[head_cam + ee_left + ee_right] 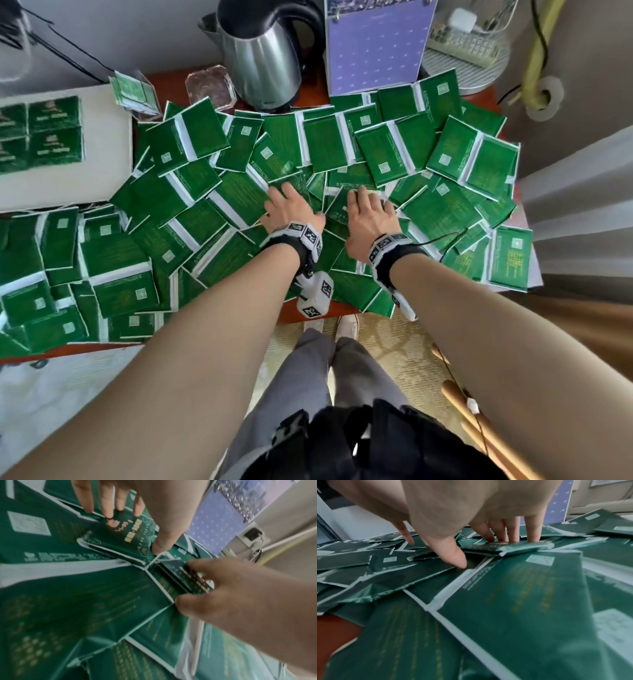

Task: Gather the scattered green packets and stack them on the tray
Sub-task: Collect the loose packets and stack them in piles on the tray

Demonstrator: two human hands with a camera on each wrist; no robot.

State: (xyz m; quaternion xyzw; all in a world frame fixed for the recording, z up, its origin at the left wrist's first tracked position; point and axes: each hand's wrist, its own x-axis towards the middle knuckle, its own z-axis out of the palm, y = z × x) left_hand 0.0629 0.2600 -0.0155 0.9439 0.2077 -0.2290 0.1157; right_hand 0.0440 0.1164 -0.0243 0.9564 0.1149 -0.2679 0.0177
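Several green packets (191, 219) lie scattered and overlapping over the whole red-brown table. A white tray (51, 192) at the left holds a few packets (41, 133) laid flat. My left hand (287, 209) rests in the middle of the pile. Its straight fingers (106, 504) lie on the far edge of a face-up packet (123, 534), with the thumb against its side. My right hand (368, 212) sits just to the right of it. Its fingers (510, 534) hook the far edge of another packet (508, 547), and the thumb is at the near edge.
A steel kettle (260, 58), a glass dish (210, 87) and a purple desk calendar (376, 44) stand along the back. A clear sleeve of packets (133, 90) leans at the back left. A wall and a yellow hose (541, 51) are on the right.
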